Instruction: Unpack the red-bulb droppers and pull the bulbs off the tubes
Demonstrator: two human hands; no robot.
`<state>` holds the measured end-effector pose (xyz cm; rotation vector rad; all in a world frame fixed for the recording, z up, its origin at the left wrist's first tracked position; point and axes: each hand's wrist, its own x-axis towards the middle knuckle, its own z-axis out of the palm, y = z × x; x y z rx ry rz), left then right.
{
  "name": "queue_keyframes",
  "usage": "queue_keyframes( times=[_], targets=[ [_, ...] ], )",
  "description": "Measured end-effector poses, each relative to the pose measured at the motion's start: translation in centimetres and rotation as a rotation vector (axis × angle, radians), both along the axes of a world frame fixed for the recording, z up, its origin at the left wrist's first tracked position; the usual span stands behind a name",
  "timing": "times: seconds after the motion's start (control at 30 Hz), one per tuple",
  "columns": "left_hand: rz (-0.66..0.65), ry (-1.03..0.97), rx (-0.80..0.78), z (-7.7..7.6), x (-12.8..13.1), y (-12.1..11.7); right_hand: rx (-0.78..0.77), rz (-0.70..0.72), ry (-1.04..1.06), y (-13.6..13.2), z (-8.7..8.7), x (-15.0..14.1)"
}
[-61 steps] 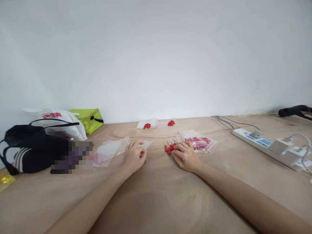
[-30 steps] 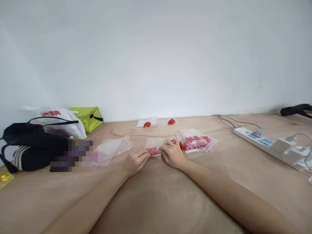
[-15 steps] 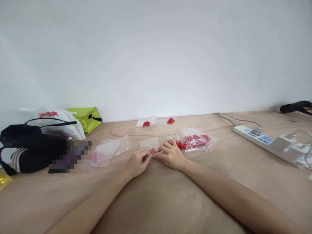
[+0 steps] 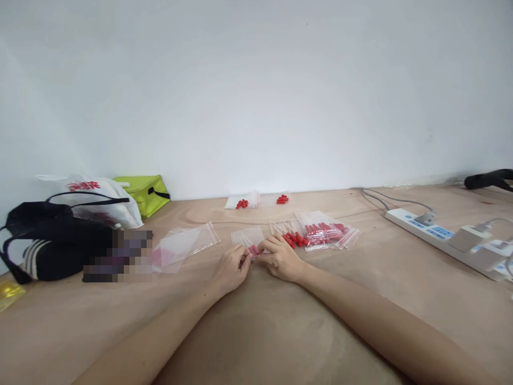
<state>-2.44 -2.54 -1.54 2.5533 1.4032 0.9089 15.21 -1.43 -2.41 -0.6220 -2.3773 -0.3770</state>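
Observation:
A small clear zip bag [image 4: 247,235] with white sticks and red tips inside lies at the centre of the table. Its near edge is pinched between the fingers of my left hand [image 4: 233,267]. My right hand [image 4: 281,260] grips the same edge from the other side, fingers bent and close to my left. Just beyond my right hand is a loose bunch of red-tipped white sticks [image 4: 295,239]. To the right of that, filled zip bags [image 4: 323,231] lie stacked. Flat, see-through zip bags [image 4: 180,245] are spread to the left of my hands.
Two bags with small red pieces [image 4: 242,203] on them lie near the wall. A white power strip [image 4: 425,230] with plugs and cables is on the right. On the left are a black bag [image 4: 60,235], a white plastic bag [image 4: 108,200] and a green bag [image 4: 144,192].
The view has shifted slightly. Both hands stay at the bag's near edge, and my right fingers have moved a little, showing more of the red-tipped sticks behind them.

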Motion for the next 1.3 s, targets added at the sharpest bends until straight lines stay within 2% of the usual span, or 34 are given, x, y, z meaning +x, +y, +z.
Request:
queue_keyframes(
  times=[0.1,0.2,0.37,0.5,0.6,0.7,0.83,0.93,1.0,1.17,1.3],
  targets=[
    [0.071,-0.041,-0.025,0.0,-0.2,0.1,-0.047,0.017,-0.027,-0.2,0.1,-0.1],
    [0.076,-0.076,-0.043,0.2,-0.5,0.0,-0.15,0.025,0.043,-0.3,0.0,0.2],
    [-0.028,-0.17,-0.085,0.8,-1.3,0.4,-0.453,0.174,0.198,-0.9,0.0,1.7],
    [-0.169,-0.01,-0.142,1.2,-2.3,0.8,-0.551,0.22,0.229,-1.7,0.1,3.2],
    [-0.301,0.129,-0.21,1.7,-2.7,0.5,-0.561,0.154,0.267,-1.9,0.0,3.9],
    [-0.367,0.172,-0.211,2.1,-2.8,-0.1,-0.509,0.028,0.303,-1.8,-0.2,3.6],
    [-0.341,0.146,-0.168,2.3,-2.6,-0.6,-0.469,-0.21,0.23,-2.0,0.1,2.6],
    [-0.32,0.119,-0.145,1.9,-2.6,-0.6,-0.527,-0.287,0.172,-2.2,0.4,2.2],
    [-0.301,0.103,-0.123,1.6,-2.5,-0.6,-0.566,-0.243,0.173,-2.3,0.5,2.1],
    [-0.276,0.102,-0.078,1.2,-2.6,-0.5,-0.648,0.043,0.346,-2.0,0.5,1.6],
    [-0.268,0.095,-0.075,1.0,-2.7,-0.6,-0.8,0.015,0.401,-2.0,0.6,0.9]
  ],
)
